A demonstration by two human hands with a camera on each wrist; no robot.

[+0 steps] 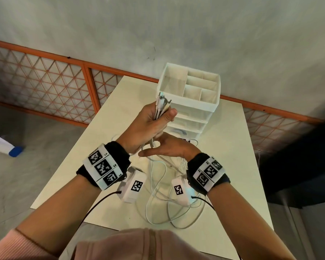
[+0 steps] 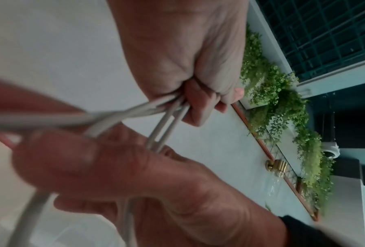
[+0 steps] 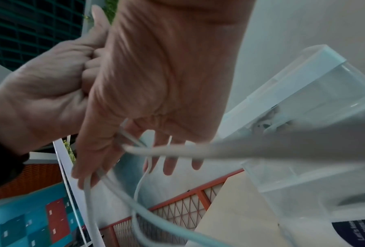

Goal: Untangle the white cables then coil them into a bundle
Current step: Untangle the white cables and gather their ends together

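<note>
My left hand is raised above the table and grips a bunch of white cables just below their plug ends, which stick up out of the fist. The left wrist view shows that fist closed round the strands. Just below it, my right hand reaches left with straight fingers. In the right wrist view the cables run between its thumb and its spread fingers, touching them. The rest of the cables lie in loose, overlapping loops on the table.
A white drawer organizer with open top compartments stands at the table's far side, right behind my hands. The cream table is small, with its edges close on all sides. An orange mesh fence runs along the wall behind.
</note>
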